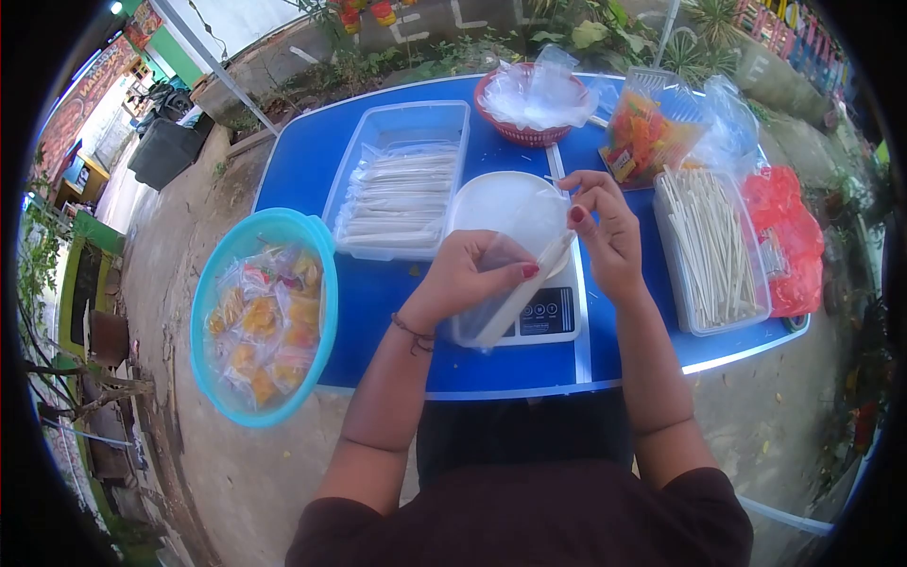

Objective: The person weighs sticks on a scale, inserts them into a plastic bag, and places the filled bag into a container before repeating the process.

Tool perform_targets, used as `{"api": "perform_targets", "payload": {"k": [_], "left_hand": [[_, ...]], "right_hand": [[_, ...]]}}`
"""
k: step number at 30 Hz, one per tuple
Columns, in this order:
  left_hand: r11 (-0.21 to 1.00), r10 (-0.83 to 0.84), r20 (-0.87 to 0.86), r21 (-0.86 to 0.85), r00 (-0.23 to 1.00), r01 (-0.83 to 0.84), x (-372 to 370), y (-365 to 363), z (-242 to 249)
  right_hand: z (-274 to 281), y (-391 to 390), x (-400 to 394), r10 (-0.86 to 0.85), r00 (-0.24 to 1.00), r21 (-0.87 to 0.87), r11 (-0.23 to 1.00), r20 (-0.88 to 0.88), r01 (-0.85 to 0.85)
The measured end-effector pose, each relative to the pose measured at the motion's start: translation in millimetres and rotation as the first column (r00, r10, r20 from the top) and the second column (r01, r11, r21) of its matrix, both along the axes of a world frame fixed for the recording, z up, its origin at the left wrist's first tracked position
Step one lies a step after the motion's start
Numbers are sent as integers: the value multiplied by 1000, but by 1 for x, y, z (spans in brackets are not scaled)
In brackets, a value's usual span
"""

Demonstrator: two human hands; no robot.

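Note:
My left hand (477,272) is closed on a narrow clear plastic bag (505,318) with white sticks inside. The bag slants upward to the right above a white kitchen scale (551,326), in front of its round pan (505,203). At the bag's upper end my right hand (605,231) is pinched, its thumb and fingers at the clear film. Behind my left hand, a clear plastic tub (345,244) holds several filled, wrapped bags (397,194). Right of my right hand, another tub (704,326) is full of loose whitish sticks (713,241).
A turquoise basin (200,350) with bagged yellow-orange food stands at the left. On the blue table (444,373), a red basket (520,132) of clear bags, a clear container (628,156) with orange and yellow packets, and a red plastic bag (794,246) lie toward the back and right.

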State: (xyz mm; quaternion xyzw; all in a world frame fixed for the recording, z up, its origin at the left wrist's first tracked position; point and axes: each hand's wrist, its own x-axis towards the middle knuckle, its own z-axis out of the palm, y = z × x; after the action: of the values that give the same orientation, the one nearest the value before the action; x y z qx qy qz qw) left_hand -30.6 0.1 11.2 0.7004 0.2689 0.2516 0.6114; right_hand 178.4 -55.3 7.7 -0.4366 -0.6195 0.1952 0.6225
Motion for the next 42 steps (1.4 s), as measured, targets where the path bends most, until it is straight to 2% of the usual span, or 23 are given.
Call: {"api": "perform_targets", "payload": {"k": [1,4,7,10,13,14,17,20,23,26,29,35,38,42], "left_hand": [[1000,-21,9,18,1000,21,0,-1,2],[998,-15,35,65,999,13,0,0,-1],[995,72,152,58,986,-81,2,3,-8],[981,192,230,-18,954,-193,1,4,-6],[943,325,319,-30,891,-333,3,6,-10],[923,367,357,-24,859,-384,4,6,-12],[923,380,435,-118,816,-367,5,9,-15],[929,366,477,-136,799,-344,6,10,-15],[899,438,514,-227,738,-375,6,10,-16],[851,522,526,-375,672,-368,5,9,-9],[827,557,529,-425,640,-368,6,9,-9],[828,560,535,-393,633,-400,7,10,-16],[826,563,570,-400,598,-397,9,10,-17],[830,557,563,-401,610,-388,8,10,-17]], "right_hand": [[1,0,0,-9,999,15,1000,-48,9],[-4,3,4,-75,996,36,996,-40,76],[-2,2,-6,-30,956,28,999,-293,40],[-11,2,-9,154,955,-105,977,-252,-185],[-1,-7,-23,298,954,-277,915,-25,-293],[0,-9,-31,291,955,-280,913,-65,-297],[-4,-7,-34,242,960,-356,892,-143,-278],[-9,-3,-32,181,959,-323,914,-219,-246],[-5,-4,-34,204,947,-278,922,-247,-271],[0,-5,-36,120,928,-345,905,-352,-248],[-10,2,-38,28,813,-306,919,-581,-250],[-12,3,-33,-42,784,-359,903,-619,-235],[-11,2,-38,-33,805,-325,924,-592,-202],[-14,3,-32,-17,831,-379,895,-555,-235]]}}
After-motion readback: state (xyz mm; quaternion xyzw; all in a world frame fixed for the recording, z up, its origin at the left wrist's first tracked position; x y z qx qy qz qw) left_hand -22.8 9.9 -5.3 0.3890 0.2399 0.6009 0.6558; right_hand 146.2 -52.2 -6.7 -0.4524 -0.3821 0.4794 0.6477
